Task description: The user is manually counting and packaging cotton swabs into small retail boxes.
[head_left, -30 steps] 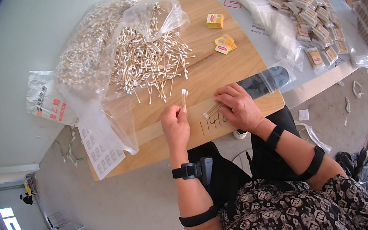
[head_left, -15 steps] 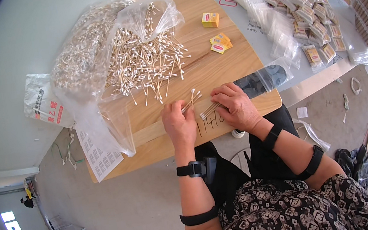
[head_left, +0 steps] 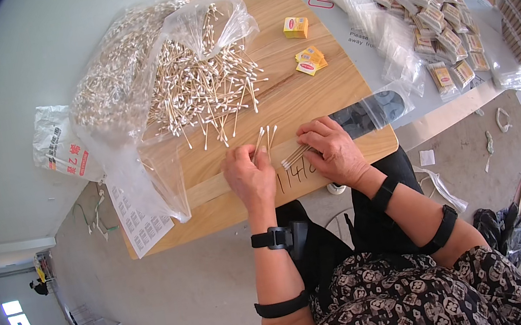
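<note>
L hand [head_left: 250, 176] nr front edge of light wood-grain worktop [head_left: 308, 99], pinching a few slim wooden-stick cotton swabs w/ white tips [head_left: 268, 132], tips up; lower ends hidden by fingers, exact no. unclear. R hand [head_left: 333, 150], just beside, curled onto a small bunch of similar swabs [head_left: 295, 155], tips toward L hand; far ends covered by fingers. Dark ink marks [head_left: 291, 174] at front edge, partly hidden by R hand. Loose swab heap [head_left: 207, 89] toward worktop's left edge, spilling from clear crumpled plastic bag [head_left: 113, 84]; contents blurred thru film. Dark flat clear-wrapped item [head_left: 356, 117] crosses right edge; kind unclear.
</note>
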A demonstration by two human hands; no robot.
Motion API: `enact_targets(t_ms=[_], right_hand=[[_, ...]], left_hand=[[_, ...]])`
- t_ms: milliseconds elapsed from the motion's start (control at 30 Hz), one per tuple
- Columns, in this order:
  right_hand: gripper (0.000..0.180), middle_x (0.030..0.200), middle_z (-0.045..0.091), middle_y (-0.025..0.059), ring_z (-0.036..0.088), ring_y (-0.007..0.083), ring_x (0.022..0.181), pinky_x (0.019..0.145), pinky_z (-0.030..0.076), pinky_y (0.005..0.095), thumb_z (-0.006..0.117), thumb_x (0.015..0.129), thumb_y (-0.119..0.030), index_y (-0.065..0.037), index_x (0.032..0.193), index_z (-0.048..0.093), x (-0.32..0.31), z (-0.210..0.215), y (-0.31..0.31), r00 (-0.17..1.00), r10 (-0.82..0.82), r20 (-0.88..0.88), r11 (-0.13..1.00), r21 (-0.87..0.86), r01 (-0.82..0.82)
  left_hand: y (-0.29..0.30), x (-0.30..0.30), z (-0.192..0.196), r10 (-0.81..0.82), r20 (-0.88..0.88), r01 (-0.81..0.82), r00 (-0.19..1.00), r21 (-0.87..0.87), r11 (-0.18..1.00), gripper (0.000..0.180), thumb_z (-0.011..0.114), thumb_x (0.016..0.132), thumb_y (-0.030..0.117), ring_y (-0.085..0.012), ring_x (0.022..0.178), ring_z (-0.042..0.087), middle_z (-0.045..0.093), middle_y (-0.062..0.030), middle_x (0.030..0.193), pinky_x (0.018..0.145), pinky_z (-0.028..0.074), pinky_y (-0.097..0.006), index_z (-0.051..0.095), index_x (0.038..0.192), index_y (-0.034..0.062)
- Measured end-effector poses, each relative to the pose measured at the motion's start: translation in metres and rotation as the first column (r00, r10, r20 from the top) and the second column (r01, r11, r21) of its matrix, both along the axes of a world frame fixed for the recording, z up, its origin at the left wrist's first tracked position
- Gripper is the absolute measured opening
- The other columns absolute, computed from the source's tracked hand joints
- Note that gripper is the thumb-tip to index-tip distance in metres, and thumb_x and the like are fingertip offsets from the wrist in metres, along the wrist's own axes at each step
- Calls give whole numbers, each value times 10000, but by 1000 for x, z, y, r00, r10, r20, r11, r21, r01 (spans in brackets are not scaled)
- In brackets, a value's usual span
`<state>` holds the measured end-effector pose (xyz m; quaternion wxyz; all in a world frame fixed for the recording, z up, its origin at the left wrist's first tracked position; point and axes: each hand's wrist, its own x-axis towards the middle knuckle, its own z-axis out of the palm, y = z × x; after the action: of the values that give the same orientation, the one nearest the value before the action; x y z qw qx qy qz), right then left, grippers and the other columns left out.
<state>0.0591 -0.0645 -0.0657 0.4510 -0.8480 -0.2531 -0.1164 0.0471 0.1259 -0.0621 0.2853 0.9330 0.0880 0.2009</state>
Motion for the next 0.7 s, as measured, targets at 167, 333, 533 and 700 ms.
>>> enact_targets(t_ms=[167, 333, 533, 700], right_hand=[[291, 1142, 617, 137, 549, 339, 1109, 971, 457, 412, 665, 739, -54, -3, 1025, 651, -3, 3, 2, 999, -36, -31, 998, 45, 37], [345, 1234, 585, 153, 510, 354, 1196, 993, 439, 438, 690, 735, -88, -4, 1067, 651, -1, 1, 2, 998, -35, 61, 999, -20, 36], [319, 1247, 582, 138, 502, 343, 1209, 993, 423, 433, 697, 738, -98, 4, 1036, 649, -1, -3, -2, 999, -23, 38, 997, -67, 26], [290, 1218, 590, 134, 510, 337, 1196, 991, 423, 436, 691, 741, -83, 11, 1011, 640, -1, 1, -1, 999, -21, 24, 999, -50, 22]], left_hand=[[-11, 2, -4, -67, 18, 67, 998, 13, 998, 94, 709, 772, 54, -339, 872, 560, 595, -114, 879, 778, 448, -447, 639, 835, 58], [-32, 4, 6, -346, 16, 346, 938, -52, 937, 80, 705, 757, 36, -333, 869, 566, 589, -113, 834, 772, 458, -437, 640, 792, 67], [17, 30, -1, 117, 37, -115, 992, -45, 992, 196, 732, 787, 135, -334, 944, 570, 625, -111, 914, 839, 459, -449, 629, 936, 61], [39, 51, 8, 251, -23, -240, 968, 226, 944, 208, 725, 810, 174, -359, 971, 566, 629, -130, 945, 851, 457, -466, 620, 934, 43]])
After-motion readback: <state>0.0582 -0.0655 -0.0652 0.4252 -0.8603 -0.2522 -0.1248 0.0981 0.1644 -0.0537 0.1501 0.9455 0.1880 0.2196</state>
